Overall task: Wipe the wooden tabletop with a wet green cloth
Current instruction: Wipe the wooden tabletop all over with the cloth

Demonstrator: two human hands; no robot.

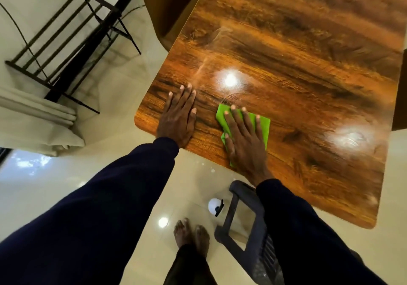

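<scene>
I'd keep R hand (244,139) flat on green cloth (263,126), L hand (179,117) flat, bracing wooden tabletop (286,42), w/ long overlapping strokes.

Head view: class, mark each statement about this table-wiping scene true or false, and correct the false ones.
1. The right hand presses flat on the green cloth. True.
2. The left hand grips the cloth. False: it lies flat on the bare tabletop, apart from the cloth.
3. The white bottle stands on the tabletop. False: it is on the floor beside the grey chair.
4. The cloth lies close to the tabletop's near edge. True.
</scene>
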